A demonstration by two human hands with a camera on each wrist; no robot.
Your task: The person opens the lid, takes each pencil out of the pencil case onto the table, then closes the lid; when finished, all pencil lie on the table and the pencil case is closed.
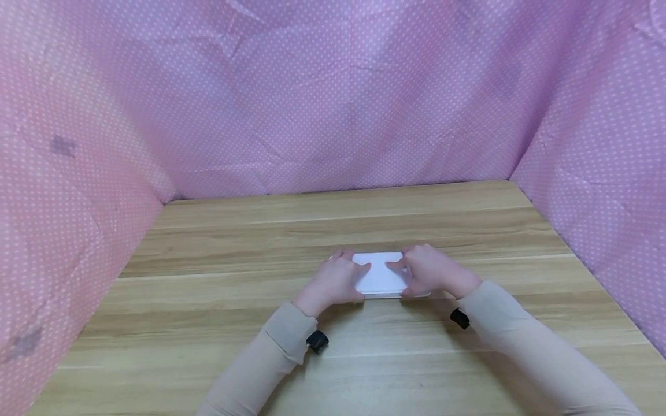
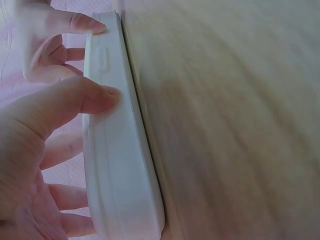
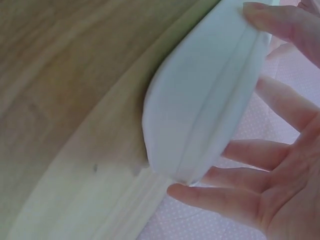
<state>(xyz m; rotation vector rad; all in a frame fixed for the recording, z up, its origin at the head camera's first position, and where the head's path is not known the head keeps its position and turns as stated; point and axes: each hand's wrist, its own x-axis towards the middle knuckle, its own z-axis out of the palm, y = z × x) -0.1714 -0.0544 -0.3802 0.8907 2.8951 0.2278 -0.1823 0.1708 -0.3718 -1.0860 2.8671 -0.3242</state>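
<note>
A low white lidded box [image 1: 378, 273] with rounded corners lies flat on the wooden table. Along its front wall [image 2: 117, 145] runs a lid seam, with a small raised rectangle near the middle. My left hand [image 1: 335, 280] holds its left part, the thumb [image 2: 102, 100] pressed on the front wall and the other fingers over the top. From the right, my right hand [image 1: 428, 270] grips it likewise; its thumb [image 3: 260, 16] rests on the front, and the fingers [image 3: 255, 154] spread over the lid toward the right end. The box's contents are hidden.
The wood-grain table [image 1: 250, 323] extends around the box on every side. Pink dotted cloth [image 1: 333, 104] hangs along the back, left and right edges. Dark wrist devices [image 1: 317, 341] sit below both light sleeves [image 1: 281, 341].
</note>
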